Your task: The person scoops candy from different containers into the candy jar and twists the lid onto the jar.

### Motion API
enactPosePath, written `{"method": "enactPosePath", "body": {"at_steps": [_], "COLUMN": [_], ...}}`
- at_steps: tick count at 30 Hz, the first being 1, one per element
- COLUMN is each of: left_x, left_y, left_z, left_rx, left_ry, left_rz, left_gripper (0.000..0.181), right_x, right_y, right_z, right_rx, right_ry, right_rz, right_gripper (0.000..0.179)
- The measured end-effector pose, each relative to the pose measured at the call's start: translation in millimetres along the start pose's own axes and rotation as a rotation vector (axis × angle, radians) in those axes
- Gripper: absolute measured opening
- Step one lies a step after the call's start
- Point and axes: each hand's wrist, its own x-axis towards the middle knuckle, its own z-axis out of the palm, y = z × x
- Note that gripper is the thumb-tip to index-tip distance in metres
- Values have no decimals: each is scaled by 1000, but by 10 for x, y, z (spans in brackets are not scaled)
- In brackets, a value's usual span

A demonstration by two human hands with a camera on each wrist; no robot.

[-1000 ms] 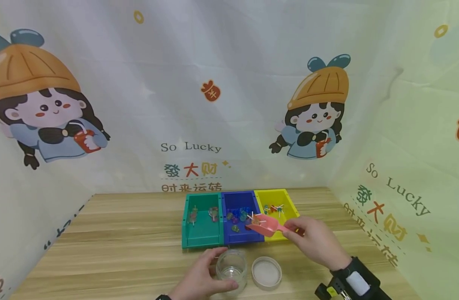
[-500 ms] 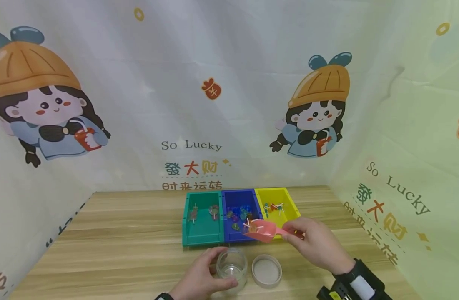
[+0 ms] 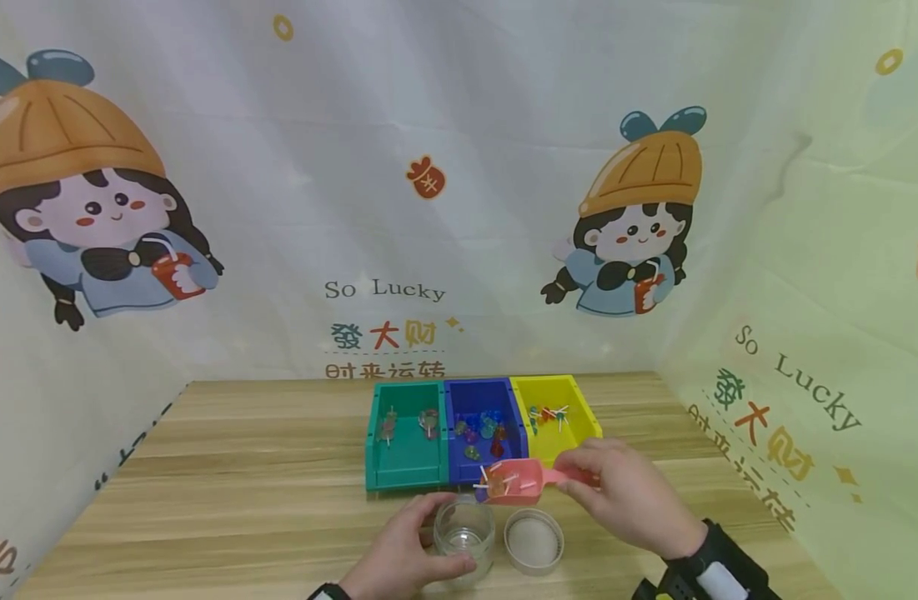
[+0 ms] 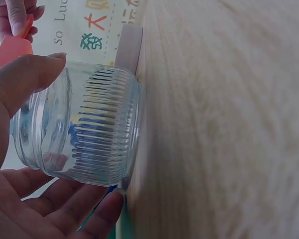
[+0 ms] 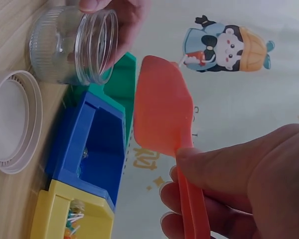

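Nearest us, our left grip clasps the glass jar, thumb on one side of the wall and fingers on the other; the jar stands upright on the bench, uncapped, mouth facing up. Just to its right the pale lid lies flat, hollow side up.

A little farther out, our right grip pinches the pink scoop by its handle. We judge that everything turns on how scoop and jar line up: the scoop's long axis runs from the handle on our right to the lip on our left, roughly crosswise to us. From that lip, the jar's mouth lies lower, nearer us and a touch left. The two look apart in the right wrist view. Lollipops crowd the lip, so we reckon a slight tilt could loosen them.

Beyond, the blue bin sits between the green bin and the yellow bin.
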Motion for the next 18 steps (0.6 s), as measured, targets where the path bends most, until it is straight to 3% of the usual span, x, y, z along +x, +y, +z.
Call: {"method": "enactPosePath", "body": {"at_steps": [8, 13, 18], "left_x": [12, 14, 28], "left_y": [20, 18, 2], "left_z": [-8, -7, -10], "left_rx": [-12, -26, -39], "left_ry": [-7, -11, -17], "left_rz": [-35, -25, -37], "left_gripper": [83, 80, 80], "right_x": [-11, -16, -14], "right_y": [-104, -116, -138], "right_z": [16, 41, 53], "right_rx": [-92, -119, -126], "right_ry": [17, 62, 79], "right_rz": [-67, -127, -126], "right_gripper": [18, 17, 18]}}
